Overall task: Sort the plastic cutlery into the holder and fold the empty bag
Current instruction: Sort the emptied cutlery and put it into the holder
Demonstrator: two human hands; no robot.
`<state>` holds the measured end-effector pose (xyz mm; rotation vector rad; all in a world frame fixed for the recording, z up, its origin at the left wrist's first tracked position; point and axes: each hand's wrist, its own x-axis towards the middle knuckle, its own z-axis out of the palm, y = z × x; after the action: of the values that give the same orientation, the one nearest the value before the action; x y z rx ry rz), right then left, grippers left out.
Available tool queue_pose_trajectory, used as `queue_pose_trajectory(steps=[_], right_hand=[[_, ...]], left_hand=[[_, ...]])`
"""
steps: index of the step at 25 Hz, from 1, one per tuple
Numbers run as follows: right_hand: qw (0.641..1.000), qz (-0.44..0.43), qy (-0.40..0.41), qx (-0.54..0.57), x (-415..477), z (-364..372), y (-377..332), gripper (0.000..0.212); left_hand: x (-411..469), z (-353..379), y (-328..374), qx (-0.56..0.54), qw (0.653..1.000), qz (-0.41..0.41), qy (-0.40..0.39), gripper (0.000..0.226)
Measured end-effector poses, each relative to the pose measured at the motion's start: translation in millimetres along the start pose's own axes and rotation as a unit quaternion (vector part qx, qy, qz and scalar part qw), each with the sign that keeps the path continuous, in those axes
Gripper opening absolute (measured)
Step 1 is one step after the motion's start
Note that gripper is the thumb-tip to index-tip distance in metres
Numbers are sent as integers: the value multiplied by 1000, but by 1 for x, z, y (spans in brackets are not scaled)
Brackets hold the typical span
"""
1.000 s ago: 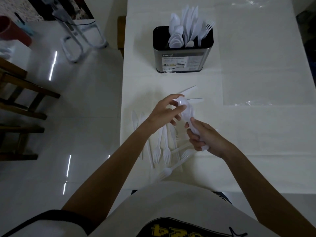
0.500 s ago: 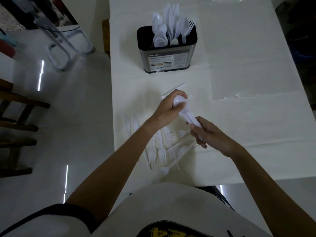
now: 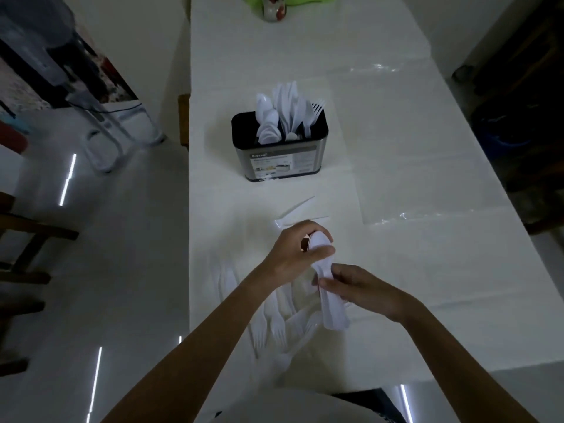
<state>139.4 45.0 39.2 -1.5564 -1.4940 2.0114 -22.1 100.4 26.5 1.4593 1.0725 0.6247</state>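
Observation:
Both hands hold a stack of white plastic spoons [image 3: 327, 288] above the table. My left hand [image 3: 297, 254] curls round the bowl end, my right hand [image 3: 363, 291] grips the handles. Several white forks [image 3: 274, 325] lie under my arms near the front edge, and knives [image 3: 300, 209] lie just beyond my left hand. The steel-and-black cutlery holder [image 3: 280, 160] stands further back with spoons, knives and forks upright in it. The clear empty bag [image 3: 427, 166] lies flat to the right of the holder.
The white table [image 3: 232, 56] runs away from me; its left edge drops to a glossy floor. A green item and a small jar [image 3: 274, 10] sit at the far end. Wooden chair parts [image 3: 27, 239] and a metal frame [image 3: 106, 132] stand at left.
The view has tilted up, so the holder and hands sit lower in the frame. My hands keep their hold on the spoons, with the right hand slid slightly along the handles.

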Motion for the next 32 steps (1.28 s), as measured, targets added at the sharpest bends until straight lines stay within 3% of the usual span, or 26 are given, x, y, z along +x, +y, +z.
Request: queue_pose_trajectory(steps=[3, 7, 9, 12, 14, 19, 24, 27, 32], right_hand=[[999, 6, 15, 34, 5, -6, -10, 26], [998, -17, 69, -1, 15, -13, -23, 38], [991, -34, 131, 5, 19, -26, -36, 39], [962, -92, 251, 61, 29, -55, -70, 30], [930, -153, 315, 110, 41, -75, -100, 30], [874, -250, 394, 135, 82, -101, -175, 8], [872, -242, 420, 71, 129, -104, -188, 15], [881, -228, 414, 24, 149, -100, -185, 30], [885, -243, 388, -85, 160, -86, -185, 30]], left_hand=[[5, -5, 9, -6, 1000, -4, 15, 15], [10, -22, 12, -20, 998, -28, 60, 13], [16, -40, 11, -26, 987, -44, 154, 9], [35, -79, 11, -70, 938, -57, 334, 13], [52, -107, 11, -81, 919, -65, 381, 14], [101, -138, 19, -109, 927, -116, 341, 25], [122, -134, 15, -16, 939, -139, 313, 42], [121, -130, 6, -23, 942, -104, 317, 41], [119, -128, 4, -54, 945, -74, 314, 39]])
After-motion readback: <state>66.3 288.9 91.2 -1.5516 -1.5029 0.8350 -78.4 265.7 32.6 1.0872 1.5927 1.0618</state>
